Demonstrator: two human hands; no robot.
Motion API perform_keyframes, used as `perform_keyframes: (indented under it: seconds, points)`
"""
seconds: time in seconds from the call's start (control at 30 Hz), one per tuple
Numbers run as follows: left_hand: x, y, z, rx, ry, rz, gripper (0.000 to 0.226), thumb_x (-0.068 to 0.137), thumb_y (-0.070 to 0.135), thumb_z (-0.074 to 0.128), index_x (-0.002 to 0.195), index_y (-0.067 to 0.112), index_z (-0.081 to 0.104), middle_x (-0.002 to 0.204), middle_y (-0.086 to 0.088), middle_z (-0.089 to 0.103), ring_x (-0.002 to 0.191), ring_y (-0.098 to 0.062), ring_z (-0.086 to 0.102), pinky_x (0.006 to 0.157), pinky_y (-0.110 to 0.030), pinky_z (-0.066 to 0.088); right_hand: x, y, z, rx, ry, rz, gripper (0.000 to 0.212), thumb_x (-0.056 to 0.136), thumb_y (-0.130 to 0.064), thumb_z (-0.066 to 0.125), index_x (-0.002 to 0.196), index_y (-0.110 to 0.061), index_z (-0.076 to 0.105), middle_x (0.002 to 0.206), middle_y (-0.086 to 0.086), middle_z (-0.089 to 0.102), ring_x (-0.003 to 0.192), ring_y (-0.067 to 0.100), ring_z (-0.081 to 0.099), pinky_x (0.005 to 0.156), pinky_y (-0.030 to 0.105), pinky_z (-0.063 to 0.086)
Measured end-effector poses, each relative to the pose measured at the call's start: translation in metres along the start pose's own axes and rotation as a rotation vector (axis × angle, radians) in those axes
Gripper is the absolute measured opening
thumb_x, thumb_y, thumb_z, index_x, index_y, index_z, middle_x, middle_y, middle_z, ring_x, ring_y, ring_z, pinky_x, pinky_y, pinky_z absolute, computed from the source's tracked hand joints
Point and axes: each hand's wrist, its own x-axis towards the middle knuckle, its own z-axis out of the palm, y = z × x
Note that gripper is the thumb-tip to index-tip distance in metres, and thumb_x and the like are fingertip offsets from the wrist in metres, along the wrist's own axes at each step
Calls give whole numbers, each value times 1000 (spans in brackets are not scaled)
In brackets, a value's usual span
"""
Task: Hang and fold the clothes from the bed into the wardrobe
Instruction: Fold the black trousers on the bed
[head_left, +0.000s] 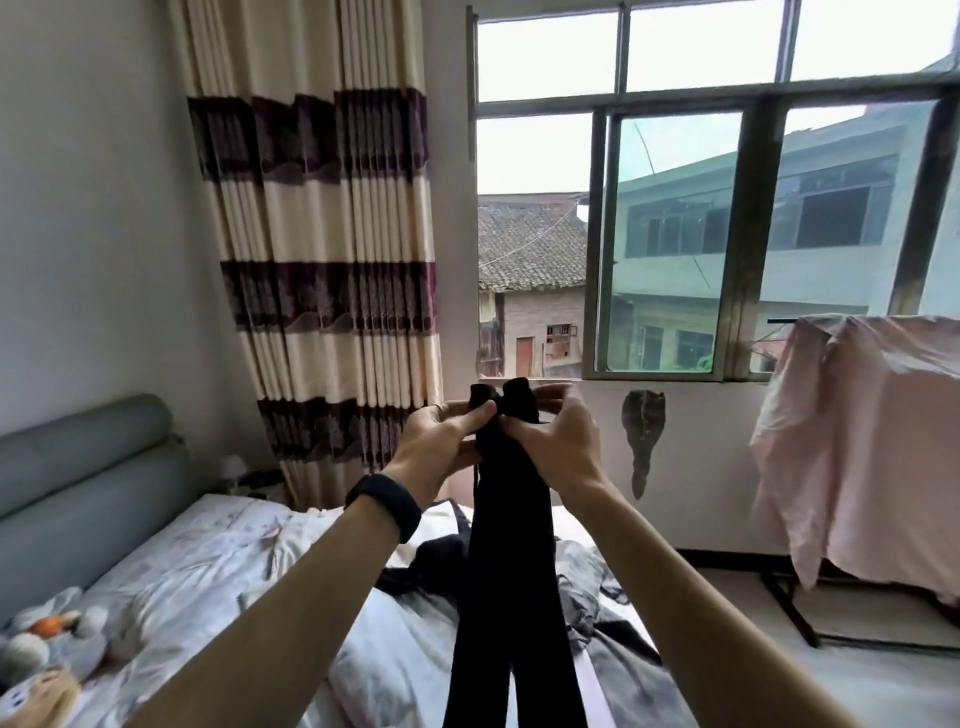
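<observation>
A long black garment (511, 597) hangs straight down in front of me, held up at chest height over the bed (208, 582). My left hand (441, 447) grips its bunched top from the left, thumb across the cloth. My right hand (558, 441) grips the same top from the right, fingers curled round it. Two black ends stick up above my fingers. More dark and grey clothes (602, 613) lie crumpled on the bed beneath the garment. The wardrobe is not in view.
A grey padded headboard (78, 467) is at left, with soft toys (41, 639) on the bedding. A striped curtain (332, 249) hangs beside the window (675, 234). At right a drying rack (795, 613) carries a pink sheet (872, 447) over pale floor.
</observation>
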Motion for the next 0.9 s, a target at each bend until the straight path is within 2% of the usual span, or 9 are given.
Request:
perform_keyframes:
  seconds: [0.1, 0.23, 0.37, 0.53, 0.63, 0.7, 0.8, 0.83, 0.9]
  points:
    - [-3, -2, 2, 29, 18, 44, 34, 82, 11, 79, 112, -2, 69, 104, -20, 74, 85, -27, 74, 71, -31, 61, -5, 7, -7, 109, -29, 9, 35, 72, -26, 88, 100, -31, 69, 97, -13, 74, 93, 5, 70, 90, 30, 57]
    - [-5, -2, 10, 108, 32, 92, 20, 78, 13, 83, 96, 7, 76, 92, -14, 77, 81, -23, 75, 71, -29, 62, -15, 11, -11, 305, -37, 35, 36, 75, -10, 85, 107, -26, 77, 99, 0, 78, 92, 20, 75, 88, 43, 60]
    - [-4, -1, 13, 191, 37, 141, 18, 83, 12, 80, 98, 6, 75, 89, -10, 77, 77, -17, 75, 63, -20, 57, -24, 10, -12, 476, -142, 77, 41, 82, 4, 76, 112, -24, 75, 109, 13, 74, 93, 25, 75, 86, 39, 60]
    - [-5, 3, 6, 307, -28, 196, 31, 78, 19, 85, 104, 6, 74, 96, -9, 77, 90, -22, 75, 73, -24, 57, -29, 5, -12, 492, -259, 16, 49, 88, 19, 56, 118, -16, 70, 111, 6, 72, 95, 13, 72, 84, 22, 57]
    - [-4, 10, 0, 316, -17, 231, 30, 81, 10, 80, 109, 3, 73, 102, -11, 76, 98, -28, 73, 88, -36, 58, -23, 12, -23, 307, -66, -27, 35, 86, 4, 70, 116, -15, 71, 105, 2, 75, 97, 17, 72, 89, 31, 58]
    - [-5, 14, -8, 319, -59, 238, 31, 83, 7, 77, 113, 3, 71, 106, -9, 76, 101, -26, 72, 89, -35, 58, -14, 25, -37, 218, 18, 62, 52, 82, -22, 82, 129, -17, 60, 123, -1, 65, 111, 19, 64, 99, 35, 52]
    - [-8, 25, -19, 379, -152, 230, 34, 84, 5, 75, 117, 6, 68, 106, -6, 76, 99, -21, 73, 85, -28, 59, -3, 40, -52, 355, -222, 334, 104, 69, -47, 80, 156, -22, 27, 143, -2, 46, 131, 20, 47, 111, 42, 35]
    - [-9, 29, -22, 428, -162, 241, 35, 84, 4, 75, 117, 9, 67, 104, -5, 77, 97, -20, 73, 81, -25, 59, -1, 42, -54, 413, -313, 376, 106, 69, -45, 78, 157, -23, 24, 146, -1, 50, 131, 19, 50, 112, 46, 34]
    - [-9, 36, -28, 507, -142, 268, 37, 84, 4, 76, 117, 15, 65, 101, -6, 76, 95, -20, 74, 79, -25, 59, 3, 38, -58, 484, -411, 353, 86, 76, -34, 78, 151, -22, 37, 135, 4, 64, 122, 19, 61, 102, 45, 47]
